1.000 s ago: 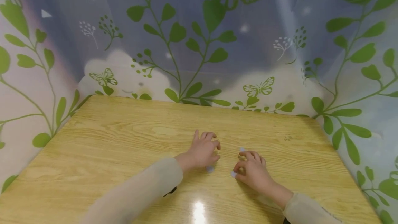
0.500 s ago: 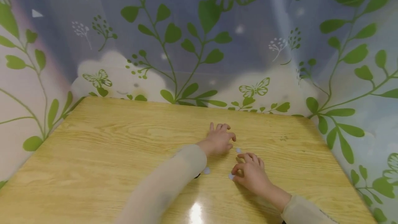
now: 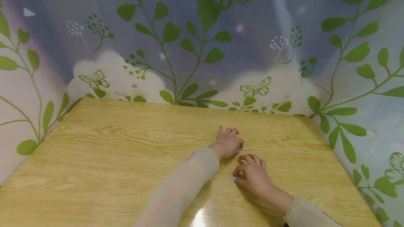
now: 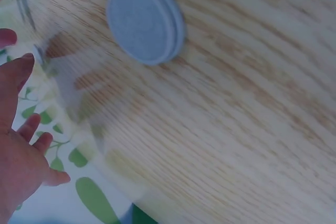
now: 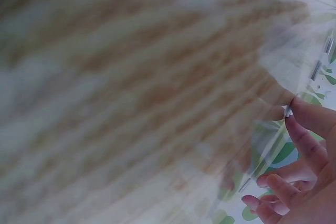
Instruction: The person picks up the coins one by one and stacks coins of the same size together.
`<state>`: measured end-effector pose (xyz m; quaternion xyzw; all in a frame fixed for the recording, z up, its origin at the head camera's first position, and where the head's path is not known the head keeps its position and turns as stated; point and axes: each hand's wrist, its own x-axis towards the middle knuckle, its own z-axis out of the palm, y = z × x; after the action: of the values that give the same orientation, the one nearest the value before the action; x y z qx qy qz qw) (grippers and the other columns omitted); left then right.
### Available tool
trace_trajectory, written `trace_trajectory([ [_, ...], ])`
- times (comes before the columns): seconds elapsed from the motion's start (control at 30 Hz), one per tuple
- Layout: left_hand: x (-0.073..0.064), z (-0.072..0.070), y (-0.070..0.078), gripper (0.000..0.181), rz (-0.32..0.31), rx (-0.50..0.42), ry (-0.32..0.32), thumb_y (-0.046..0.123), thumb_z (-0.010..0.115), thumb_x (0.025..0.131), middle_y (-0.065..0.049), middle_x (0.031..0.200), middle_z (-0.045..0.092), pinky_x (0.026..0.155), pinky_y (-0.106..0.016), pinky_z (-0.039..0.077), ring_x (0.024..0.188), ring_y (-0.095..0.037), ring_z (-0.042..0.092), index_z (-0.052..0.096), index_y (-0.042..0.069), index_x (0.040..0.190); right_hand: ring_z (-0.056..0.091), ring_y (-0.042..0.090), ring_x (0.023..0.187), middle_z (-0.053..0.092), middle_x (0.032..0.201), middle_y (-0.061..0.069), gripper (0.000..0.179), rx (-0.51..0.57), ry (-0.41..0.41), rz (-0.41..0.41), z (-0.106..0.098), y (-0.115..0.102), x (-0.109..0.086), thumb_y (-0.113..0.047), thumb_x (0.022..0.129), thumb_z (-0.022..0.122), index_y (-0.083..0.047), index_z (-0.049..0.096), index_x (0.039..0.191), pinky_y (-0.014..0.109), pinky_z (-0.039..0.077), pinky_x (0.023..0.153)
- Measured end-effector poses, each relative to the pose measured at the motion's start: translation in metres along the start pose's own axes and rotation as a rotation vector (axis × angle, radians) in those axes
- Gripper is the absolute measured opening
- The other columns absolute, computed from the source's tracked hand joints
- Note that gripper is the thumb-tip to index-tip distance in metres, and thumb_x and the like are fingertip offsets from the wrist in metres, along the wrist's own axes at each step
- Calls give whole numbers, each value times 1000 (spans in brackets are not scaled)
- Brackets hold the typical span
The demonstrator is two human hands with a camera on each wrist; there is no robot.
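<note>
In the head view, my left hand (image 3: pixel 229 143) reaches over the table with its fingertips at a small pale-blue disc (image 3: pixel 240 151). The left wrist view shows a gap between thumb and forefinger, with this disc (image 4: pixel 38 53) just off the thumb tip. My right hand (image 3: pixel 254 174) pinches another pale-blue disc (image 3: pixel 233 178) by its edge between thumb and forefinger; the right wrist view shows this disc (image 5: pixel 287 111) nearly edge-on. A third round disc (image 4: pixel 142 22), with a raised rim, lies flat on the wood in the left wrist view. My left sleeve hides it in the head view.
The wood-grain table (image 3: pixel 126 150) stretches around both hands. A curtain (image 3: pixel 189 45) printed with green leaves and butterflies stands along its back and sides. My left sleeve (image 3: pixel 186 185) crosses the middle of the table, close to the right hand.
My left hand has moved right and away from me, from beside the third disc to the far disc. The right hand stays nearly in place, still pinching its disc.
</note>
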<state>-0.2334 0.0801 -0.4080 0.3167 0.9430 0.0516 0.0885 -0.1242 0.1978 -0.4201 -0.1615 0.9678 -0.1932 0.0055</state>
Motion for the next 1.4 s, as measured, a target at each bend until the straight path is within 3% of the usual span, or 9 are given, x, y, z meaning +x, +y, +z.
trace_trajectory([
  [0.4, 4, 5, -1, 12, 27, 49, -37, 33, 57, 92, 0, 145, 37, 113, -58, 17, 137, -23, 30, 63, 32, 103, 32, 44, 125, 50, 129, 17, 9, -7, -1, 10, 0, -5, 0, -20, 72, 79, -20, 71, 76, 69, 22, 98],
  [0.63, 1, 3, -9, 11, -65, 32, 6, 38, 60, 90, 0, 143, 41, 111, -58, 19, 135, -22, 32, 62, 28, 89, 34, 42, 124, 52, 128, 14, 10, -30, 9, 19, 0, -5, 2, -20, 72, 79, -23, 70, 74, 66, 24, 97],
  [0.87, -3, 0, -13, 25, -105, 46, -31, 46, 57, 89, -3, 134, 48, 110, -57, 21, 129, -24, 37, 68, 25, 97, 35, 42, 124, 52, 128, 15, 10, -24, 12, 23, 0, -4, 2, -21, 72, 79, -24, 70, 73, 66, 24, 96],
  [0.97, -4, -1, -14, 24, -122, 50, -37, 48, 58, 87, -1, 131, 49, 111, -57, 20, 128, -24, 38, 68, 25, 91, 35, 42, 123, 53, 127, 15, 10, -26, 16, 23, 0, -4, 2, -21, 72, 79, -24, 69, 73, 66, 24, 96],
  [1.17, -7, -1, -17, 25, -167, -33, -16, 46, 64, 84, 0, 127, 51, 112, -57, 19, 126, -24, 39, 62, 25, 72, 35, 42, 123, 52, 128, 15, 10, -35, 16, 26, 0, -2, 1, -22, 72, 79, -24, 69, 73, 66, 25, 96],
  [1.4, -19, -7, -22, 25, -206, -159, -39, 40, 62, 87, -2, 121, 54, 110, -60, 19, 125, -27, 40, 62, 22, 70, 34, 43, 124, 51, 129, 15, 9, -34, 5, 31, -1, -1, 0, -21, 73, 79, -23, 70, 75, 67, 25, 96],
])
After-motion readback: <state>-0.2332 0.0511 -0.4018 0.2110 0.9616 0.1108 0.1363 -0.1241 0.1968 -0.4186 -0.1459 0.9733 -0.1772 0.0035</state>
